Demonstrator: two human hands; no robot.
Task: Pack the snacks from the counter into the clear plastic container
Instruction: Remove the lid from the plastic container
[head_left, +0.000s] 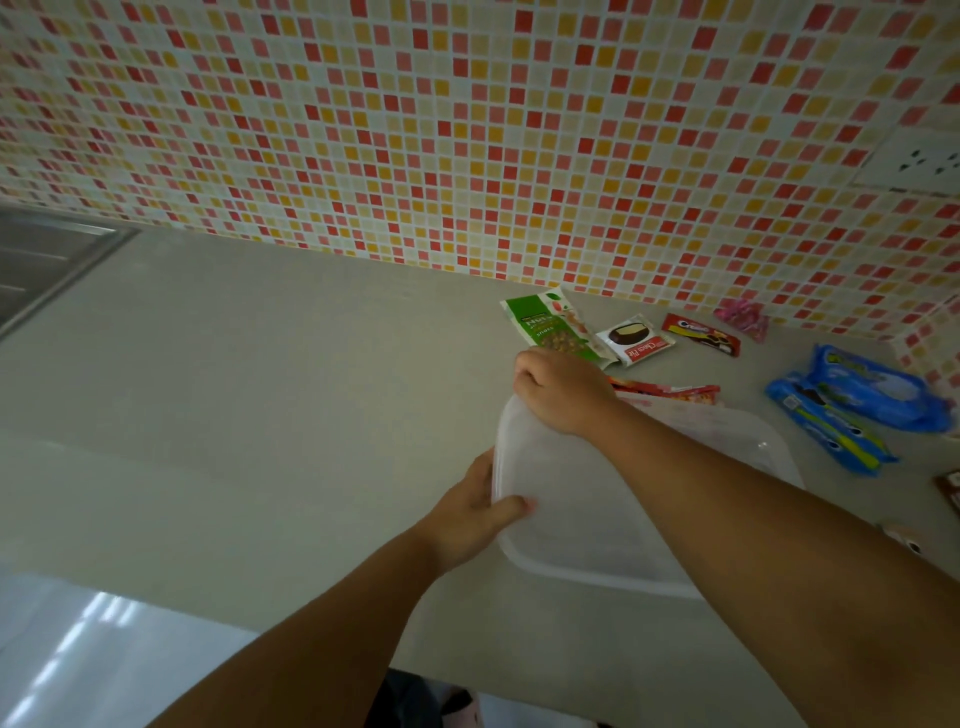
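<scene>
The lidded clear container (597, 499) is being gripped on the bench (260, 415) at its near-left edge by the left hand (475, 512) and its far corner by the right hand (561, 387), both grips curled; all visible snacks (639, 340) are being left unpacked.

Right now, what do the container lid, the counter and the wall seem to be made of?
Lid: translucent plastic, frosted and slightly glossy; the counter shows faintly through it.
Counter: smooth matte grey, probably stone or laminate; I can't tell which.
Wall: small square mosaic tiles in red, yellow and white, possibly a printed sheet.
</scene>
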